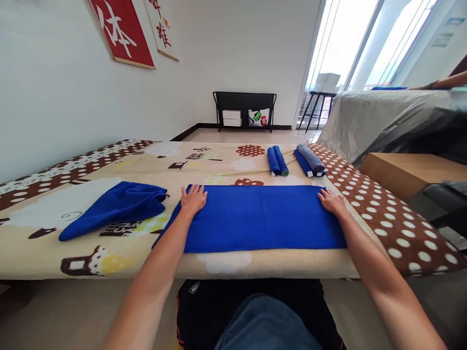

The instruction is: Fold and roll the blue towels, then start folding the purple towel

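Observation:
A long blue towel (260,218) lies spread flat across the patterned blanket in front of me. Near its far left corner, my left hand (194,198) rests palm down with its fingers spread. At the far right corner, my right hand (332,201) lies on the edge, fingers stretched out over the cloth. Off to the left is a second blue towel (116,206), loosely bunched. Beyond the flat towel, two rolled blue towels (278,161) sit side by side. To their right lies a grey-blue rolled towel (310,158) against another blue roll (304,164).
The patterned blanket (204,167) covers the bed or table before me. At the right stand a cardboard box (394,172) and a plastic-covered surface (365,116), where another person's arm (447,81) reaches over something blue. A black rack (244,101) stands by the far wall.

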`<state>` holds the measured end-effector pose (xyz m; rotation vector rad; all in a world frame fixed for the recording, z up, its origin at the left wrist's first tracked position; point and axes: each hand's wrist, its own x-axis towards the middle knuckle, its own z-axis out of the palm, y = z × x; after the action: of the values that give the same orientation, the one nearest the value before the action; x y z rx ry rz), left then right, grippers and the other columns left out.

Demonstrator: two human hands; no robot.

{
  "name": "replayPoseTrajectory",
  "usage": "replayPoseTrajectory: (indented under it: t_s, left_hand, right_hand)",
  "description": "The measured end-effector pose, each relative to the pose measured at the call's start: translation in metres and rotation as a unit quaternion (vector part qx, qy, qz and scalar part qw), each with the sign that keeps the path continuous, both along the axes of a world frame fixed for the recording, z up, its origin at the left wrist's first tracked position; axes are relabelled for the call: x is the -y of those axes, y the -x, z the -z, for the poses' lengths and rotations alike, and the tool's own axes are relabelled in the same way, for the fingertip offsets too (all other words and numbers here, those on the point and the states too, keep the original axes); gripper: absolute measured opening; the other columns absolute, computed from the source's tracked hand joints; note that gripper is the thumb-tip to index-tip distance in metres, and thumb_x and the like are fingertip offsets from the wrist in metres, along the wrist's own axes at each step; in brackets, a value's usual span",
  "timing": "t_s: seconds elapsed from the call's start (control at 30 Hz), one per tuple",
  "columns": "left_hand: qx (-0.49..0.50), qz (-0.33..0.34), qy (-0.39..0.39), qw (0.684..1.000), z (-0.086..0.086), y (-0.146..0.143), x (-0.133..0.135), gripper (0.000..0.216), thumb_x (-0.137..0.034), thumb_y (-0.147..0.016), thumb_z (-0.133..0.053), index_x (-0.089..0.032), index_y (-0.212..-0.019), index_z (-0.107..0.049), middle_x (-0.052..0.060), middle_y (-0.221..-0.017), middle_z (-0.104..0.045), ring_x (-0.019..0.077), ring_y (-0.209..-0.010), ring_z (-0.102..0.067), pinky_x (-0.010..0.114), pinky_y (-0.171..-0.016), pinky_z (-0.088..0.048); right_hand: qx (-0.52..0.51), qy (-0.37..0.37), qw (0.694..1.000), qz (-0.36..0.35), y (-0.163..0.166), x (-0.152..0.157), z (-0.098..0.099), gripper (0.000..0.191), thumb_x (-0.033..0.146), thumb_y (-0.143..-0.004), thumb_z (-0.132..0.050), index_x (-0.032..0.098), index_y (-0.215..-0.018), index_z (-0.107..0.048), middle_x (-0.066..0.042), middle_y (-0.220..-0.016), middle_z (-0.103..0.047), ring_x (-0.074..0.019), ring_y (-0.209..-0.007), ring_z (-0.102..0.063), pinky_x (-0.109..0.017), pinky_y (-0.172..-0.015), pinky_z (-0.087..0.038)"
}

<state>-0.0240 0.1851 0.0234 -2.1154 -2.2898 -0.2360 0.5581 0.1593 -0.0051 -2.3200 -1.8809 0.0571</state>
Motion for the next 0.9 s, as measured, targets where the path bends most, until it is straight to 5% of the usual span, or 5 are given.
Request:
replayPoseTrajectory:
  t_s: [0.23, 0.37, 0.5, 0.77, 0.9]
  left_hand:
    - [0.016, 0.183, 0.022, 0.983, 0.013, -0.161, -0.005, 0.059, -0.039, -0.100, -0.027, -0.022, -0.156, -0.030, 0.005, -0.164, -0.026, 0.0216, -0.152, -0.021, 0.044, -0.123, -0.018]
    - [0.020, 0.218, 0.039, 0.975, 0.030, -0.199, 0.002, 0.059, -0.042, -0.100, -0.026, -0.024, -0.156, -0.031, 0.002, -0.164, -0.026, 0.0199, -0.152, -0.022, 0.046, -0.123, -0.018]
    - [0.019, 0.172, 0.031, 0.984, 0.032, -0.157, 0.002, 0.063, -0.052, -0.101, -0.020, -0.025, -0.157, -0.028, 0.002, -0.165, -0.021, 0.0203, -0.153, -0.018, 0.050, -0.123, -0.014]
    - [0.004, 0.015, 0.023, 1.000, 0.016, 0.017, 0.018, 0.064, -0.052, -0.101, -0.020, -0.021, -0.156, -0.031, 0.010, -0.164, -0.024, 0.0261, -0.152, -0.020, 0.057, -0.120, -0.017]
    - [-0.008, -0.006, 0.001, 1.000, 0.016, 0.062, 0.047, 0.060, -0.045, -0.101, -0.026, -0.018, -0.153, -0.038, 0.011, -0.162, -0.029, 0.0242, -0.150, -0.027, 0.054, -0.121, -0.017]
  right_hand:
    - [-0.012, -0.047, 0.983, -0.179, 0.178, -0.032, 0.008, 0.055, 0.044, -0.101, -0.025, 0.028, -0.151, -0.040, 0.003, -0.160, -0.033, -0.0216, -0.149, -0.027, -0.041, -0.121, -0.021]
    - [-0.034, -0.048, 0.968, -0.244, 0.230, -0.034, 0.016, 0.058, 0.042, -0.101, -0.021, 0.021, -0.152, -0.039, -0.002, -0.160, -0.032, -0.0259, -0.149, -0.027, -0.042, -0.120, -0.022]
    - [-0.042, -0.045, 0.973, -0.221, 0.195, -0.032, 0.016, 0.061, 0.051, -0.101, -0.022, 0.024, -0.152, -0.040, -0.002, -0.160, -0.032, -0.0235, -0.150, -0.026, -0.042, -0.122, -0.020]
    - [-0.038, -0.044, 0.995, -0.078, 0.025, 0.000, 0.018, 0.061, 0.050, -0.102, -0.025, 0.019, -0.151, -0.041, -0.008, -0.159, -0.034, -0.0236, -0.149, -0.028, -0.047, -0.121, -0.024]
    - [-0.037, -0.053, 0.996, -0.060, -0.026, 0.028, 0.018, 0.058, 0.047, -0.101, -0.028, 0.017, -0.147, -0.048, -0.010, -0.151, -0.047, -0.0229, -0.142, -0.042, -0.041, -0.118, -0.034]
